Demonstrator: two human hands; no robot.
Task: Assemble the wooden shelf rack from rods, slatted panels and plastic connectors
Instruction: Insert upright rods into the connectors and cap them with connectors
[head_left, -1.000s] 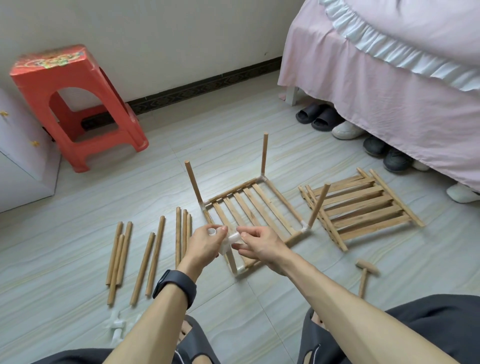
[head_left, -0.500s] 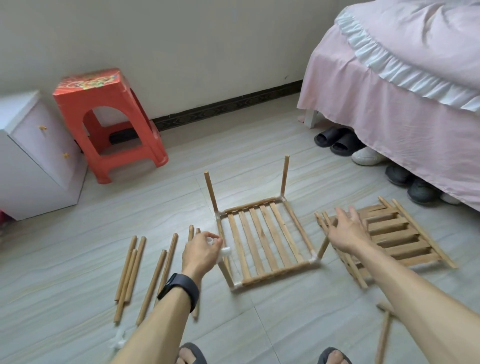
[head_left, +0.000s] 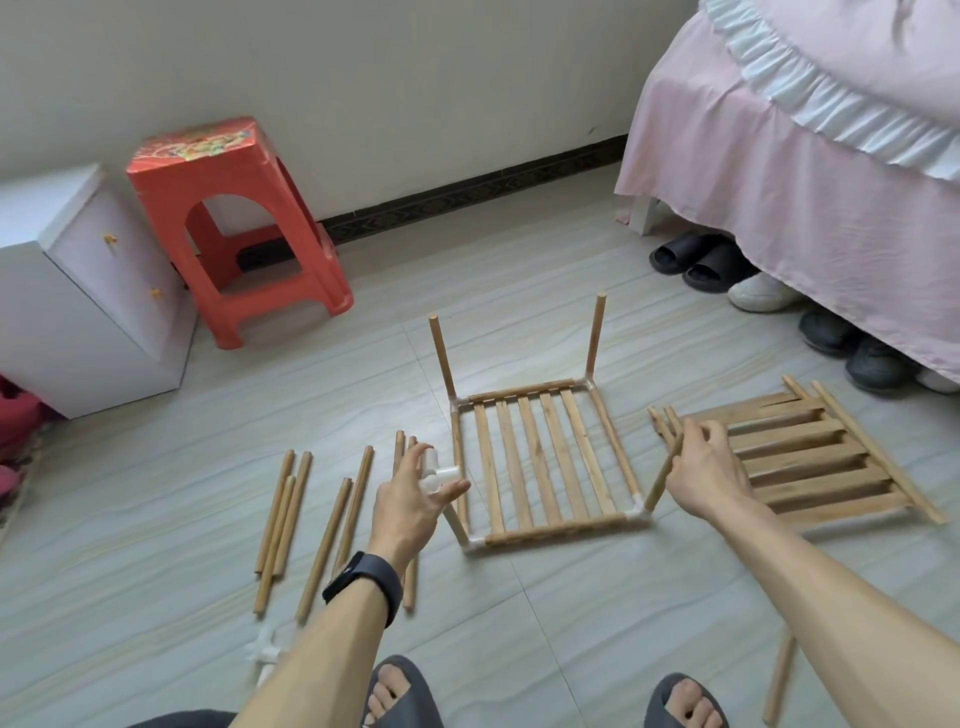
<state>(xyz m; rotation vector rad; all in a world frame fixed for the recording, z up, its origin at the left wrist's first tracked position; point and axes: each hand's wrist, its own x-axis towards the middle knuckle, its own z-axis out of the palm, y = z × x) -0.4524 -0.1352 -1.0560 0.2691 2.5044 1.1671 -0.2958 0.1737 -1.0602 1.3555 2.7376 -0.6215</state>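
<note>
Connector (head_left: 439, 471) pinched L hand (head_left: 410, 508), rod (head_left: 658, 483) R hand (head_left: 704, 470)

bare forearms, black smartwatch (head_left: 363, 581), dark grey slippers (head_left: 685, 701)

A bedroom in a home — seen from above its floor.
A bed (head_left: 789, 171) with a pink skirt and a white ruffle fills the right side, with dark slippers (head_left: 691, 257) and other shoes (head_left: 761, 293) tucked under its edge. A red plastic stool (head_left: 202, 148) and a small white drawer cabinet (head_left: 88, 322) stand by a plain pale wall (head_left: 363, 78) with a dark skirting strip (head_left: 467, 195). The floor (head_left: 130, 597) is pale streaked tile — household furnishings throughout.
</note>
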